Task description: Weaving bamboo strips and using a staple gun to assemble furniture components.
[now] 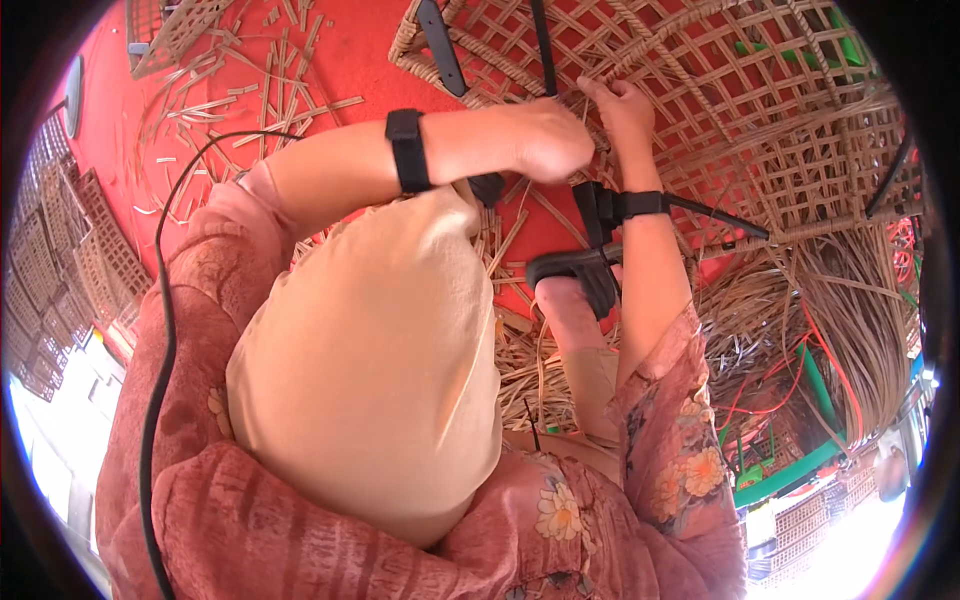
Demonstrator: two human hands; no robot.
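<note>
A large brown open-weave wicker piece (pixel 690 60), with a braided rim and black bars, lies in front of me at the upper right. My left hand (pixel 555 138) is closed in a fist at its near edge, back of the hand toward me, fingers hidden. Right beside it, my right hand (pixel 628 115) is raised with its thumb and fingertips bent together against the weave. Whatever lies between those fingertips is too small to make out. Thin loose strands (pixel 700 155) cross the lattice near both hands. Each wrist wears a black strap.
Cut strip scraps (pixel 285 75) litter the red floor (pixel 370 50) at upper left. A bundle of long brown strips (pixel 850 320) lies at right, near a green hoop (pixel 795 475). Woven panels (pixel 70 270) stand at far left. A black cable (pixel 165 330) runs along my left arm.
</note>
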